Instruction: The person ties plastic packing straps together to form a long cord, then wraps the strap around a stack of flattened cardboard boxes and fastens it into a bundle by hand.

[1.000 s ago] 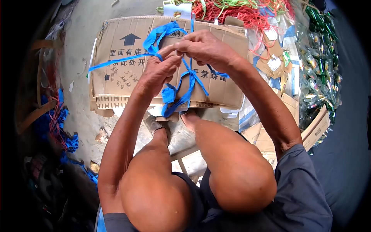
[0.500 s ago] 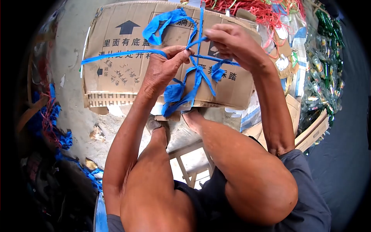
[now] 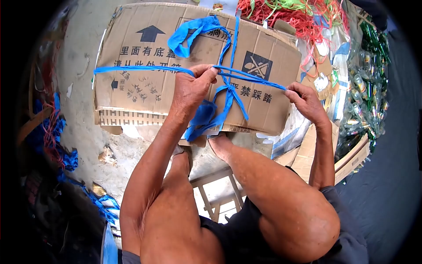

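Observation:
A flattened cardboard bundle (image 3: 272,116) with printed Chinese characters lies in front of my feet. Blue plastic strapping (image 3: 143,69) runs across its width, and another length crosses it from top to bottom. My left hand (image 3: 191,90) pinches the strapping beside the crossing, thumb against forefinger. Off at the bundle's right edge, my right hand (image 3: 307,103) grips a strip of the strapping, drawn taut from the crossing. Below the crossing hangs a knotted part (image 3: 229,88) with loose tails. A loose blue loop (image 3: 180,39) lies on the upper cardboard.
Red and green plastic strips (image 3: 290,20) are heaped beyond the bundle. Many glass bottles (image 3: 360,97) lie at the right, by loose cardboard pieces (image 3: 351,160). More blue strips (image 3: 103,202) trail at the left. A small wooden stool (image 3: 215,178) shows between my legs.
My right hand has moved right and down from the crossing to the bundle's right edge, stretching the blue strip. My left hand still pinches near the crossing.

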`<state>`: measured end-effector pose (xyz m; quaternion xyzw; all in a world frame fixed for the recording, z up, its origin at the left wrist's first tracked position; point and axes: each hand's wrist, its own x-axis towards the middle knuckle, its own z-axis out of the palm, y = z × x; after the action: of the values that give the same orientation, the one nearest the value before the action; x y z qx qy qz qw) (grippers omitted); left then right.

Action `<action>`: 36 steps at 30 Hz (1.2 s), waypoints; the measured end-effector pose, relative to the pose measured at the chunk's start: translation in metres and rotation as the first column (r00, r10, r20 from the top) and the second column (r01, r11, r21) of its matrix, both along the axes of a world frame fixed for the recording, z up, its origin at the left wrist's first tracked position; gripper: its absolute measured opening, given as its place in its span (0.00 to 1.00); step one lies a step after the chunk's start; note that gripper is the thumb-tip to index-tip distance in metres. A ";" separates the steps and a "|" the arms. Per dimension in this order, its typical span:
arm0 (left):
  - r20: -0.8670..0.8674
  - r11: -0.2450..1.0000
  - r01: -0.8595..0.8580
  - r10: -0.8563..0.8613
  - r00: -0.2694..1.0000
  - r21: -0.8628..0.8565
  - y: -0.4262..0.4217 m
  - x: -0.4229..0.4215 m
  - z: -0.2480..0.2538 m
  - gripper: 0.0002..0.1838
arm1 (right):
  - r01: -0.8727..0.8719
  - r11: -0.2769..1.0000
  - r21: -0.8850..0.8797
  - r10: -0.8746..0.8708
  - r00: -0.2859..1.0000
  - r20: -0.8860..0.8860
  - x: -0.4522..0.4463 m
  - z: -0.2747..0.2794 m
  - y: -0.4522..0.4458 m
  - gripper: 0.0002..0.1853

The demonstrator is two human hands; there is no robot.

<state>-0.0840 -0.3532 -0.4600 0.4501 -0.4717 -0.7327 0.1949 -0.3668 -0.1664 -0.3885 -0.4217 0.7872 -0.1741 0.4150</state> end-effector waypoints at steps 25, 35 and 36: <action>-0.219 0.981 0.186 -0.171 0.961 0.050 0.007 0.022 0.024 0.08 | -0.488 0.853 -0.186 0.510 0.703 0.496 0.102 -0.079 -0.181 0.15; -0.216 0.957 0.276 -0.253 0.943 0.087 0.000 0.029 0.034 0.09 | -0.604 0.797 0.007 0.541 0.719 0.436 0.090 -0.038 -0.176 0.23; -0.212 0.954 0.286 -0.261 0.942 0.093 -0.001 0.028 0.035 0.09 | -0.470 0.881 -0.058 0.448 0.788 0.421 0.088 -0.044 -0.173 0.23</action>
<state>-0.0558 -0.3541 -0.4251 0.3165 -0.4621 -0.8213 0.1089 -0.2784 -0.3392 -0.4325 -0.5418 0.5562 -0.1356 0.6154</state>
